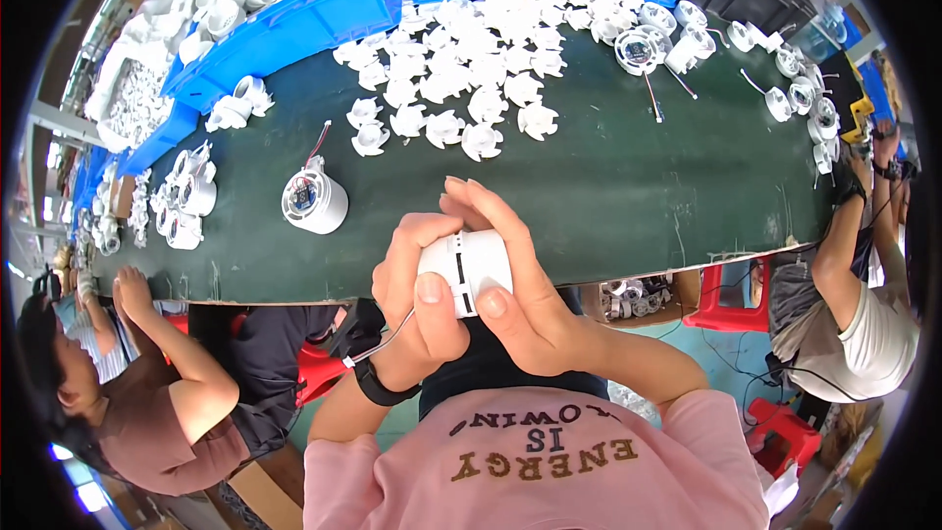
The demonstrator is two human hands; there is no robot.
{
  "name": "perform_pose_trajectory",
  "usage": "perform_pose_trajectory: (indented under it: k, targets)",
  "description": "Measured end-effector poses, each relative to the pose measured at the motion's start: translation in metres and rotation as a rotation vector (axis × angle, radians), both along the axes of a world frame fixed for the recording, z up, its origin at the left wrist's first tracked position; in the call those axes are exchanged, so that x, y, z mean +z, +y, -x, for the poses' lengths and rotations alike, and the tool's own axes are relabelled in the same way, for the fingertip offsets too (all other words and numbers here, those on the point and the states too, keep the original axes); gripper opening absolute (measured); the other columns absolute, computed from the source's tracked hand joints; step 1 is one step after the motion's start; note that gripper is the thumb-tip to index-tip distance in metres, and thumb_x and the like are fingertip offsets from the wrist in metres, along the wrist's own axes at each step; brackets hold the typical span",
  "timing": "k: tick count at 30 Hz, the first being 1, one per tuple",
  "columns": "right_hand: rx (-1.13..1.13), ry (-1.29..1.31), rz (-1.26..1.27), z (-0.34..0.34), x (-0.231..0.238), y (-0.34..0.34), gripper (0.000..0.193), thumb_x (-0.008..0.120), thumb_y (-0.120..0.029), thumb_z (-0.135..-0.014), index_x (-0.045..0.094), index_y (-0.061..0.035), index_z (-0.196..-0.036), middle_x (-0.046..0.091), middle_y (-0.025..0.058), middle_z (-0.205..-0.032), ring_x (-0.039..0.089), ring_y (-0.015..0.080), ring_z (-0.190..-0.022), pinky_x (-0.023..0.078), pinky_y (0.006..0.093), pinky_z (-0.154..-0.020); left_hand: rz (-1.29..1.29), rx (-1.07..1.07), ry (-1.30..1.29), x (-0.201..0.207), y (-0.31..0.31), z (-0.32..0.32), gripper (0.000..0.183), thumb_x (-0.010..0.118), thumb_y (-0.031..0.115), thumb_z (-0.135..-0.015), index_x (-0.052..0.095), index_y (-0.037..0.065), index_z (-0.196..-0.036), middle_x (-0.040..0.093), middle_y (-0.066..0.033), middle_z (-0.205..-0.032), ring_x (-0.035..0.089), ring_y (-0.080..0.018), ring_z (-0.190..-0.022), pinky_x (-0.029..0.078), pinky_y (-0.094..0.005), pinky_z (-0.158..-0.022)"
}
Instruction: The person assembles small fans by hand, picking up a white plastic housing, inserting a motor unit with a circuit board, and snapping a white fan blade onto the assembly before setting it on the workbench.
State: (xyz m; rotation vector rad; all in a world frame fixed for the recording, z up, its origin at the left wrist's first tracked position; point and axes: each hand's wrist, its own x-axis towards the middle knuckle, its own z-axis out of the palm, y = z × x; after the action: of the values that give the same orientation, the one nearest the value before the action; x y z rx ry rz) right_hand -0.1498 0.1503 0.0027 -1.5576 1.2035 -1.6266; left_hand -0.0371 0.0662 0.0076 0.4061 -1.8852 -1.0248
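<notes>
Between both hands, just in front of the table's near edge, I hold a white cylindrical plastic housing (pixel 488 257) with dark slots along its middle. My left hand (pixel 417 285) grips one side, thumb pressed on the front. Around the other side wraps my right hand (pixel 525 290), its thumb also on the front. A thin cable ending in a small white connector (pixel 348 362) hangs by my left wrist. On the table to the left stands a similar white housing (pixel 322 206) with a circuit board and wires showing on top.
Many white finned plastic parts (pixel 444 128) lie across the green table (pixel 608 186). Blue bins (pixel 285 39) line the back. Wired housings (pixel 643 49) sit at the far right. Co-workers sit at left (pixel 147 402) and right (pixel 854 304). Below the edge are a cardboard box (pixel 687 294) and red stools (pixel 736 299).
</notes>
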Motion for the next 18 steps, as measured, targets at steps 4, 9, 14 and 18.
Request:
perform_pose_trajectory:
  k: [4, 9, 14, 18]
  targets:
    - [0.099, -0.188, 0.037, 0.000, -0.005, 0.003, 0.068, 0.034, -0.037, -0.100, 0.001, 0.0030, -0.144, 0.018, 0.0219, -0.147, 0.034, 0.0295, -0.128, 0.027, 0.0415, -0.105, 0.062, -0.044, 0.012, 0.002, -0.003, 0.013, 0.036, 0.039, 0.026, -0.090, 0.053, -0.005, -0.102, 0.060, -0.0167, -0.087, 0.059, -0.0220, -0.064, 0.046, -0.0305, -0.057]
    - [0.116, -0.109, 0.049, 0.015, -0.001, 0.001, 0.067, 0.036, -0.034, -0.100, 0.002, 0.0028, -0.144, 0.019, 0.0229, -0.147, 0.035, 0.0290, -0.128, 0.030, 0.0395, -0.104, 0.011, -0.096, -0.068, 0.013, 0.000, 0.019, 0.048, 0.032, 0.037, -0.095, 0.051, -0.006, -0.105, 0.060, -0.0152, -0.093, 0.057, -0.0190, -0.075, 0.045, -0.0303, -0.067]
    - [-0.196, 0.412, -0.297, 0.054, 0.014, -0.006, 0.064, 0.051, -0.022, -0.094, 0.019, 0.0050, -0.142, 0.040, 0.0291, -0.130, 0.056, 0.0328, -0.103, 0.045, 0.0394, -0.090, -0.202, -0.172, -0.198, 0.001, -0.033, 0.042, 0.029, 0.034, 0.018, -0.099, 0.054, -0.003, -0.103, 0.059, -0.0137, -0.092, 0.057, -0.0179, -0.078, 0.043, -0.0299, -0.066]
    - [-0.306, 0.210, -0.314, 0.076, 0.033, -0.009, 0.073, 0.064, -0.001, -0.082, 0.025, -0.0016, -0.144, 0.046, 0.0205, -0.127, 0.062, 0.0218, -0.087, 0.051, 0.0298, -0.072, -0.484, -0.214, -0.303, 0.016, -0.040, 0.080, 0.047, 0.050, 0.025, -0.095, 0.036, -0.002, -0.130, 0.056, -0.0169, -0.104, 0.057, -0.0222, -0.093, 0.044, -0.0324, -0.083]
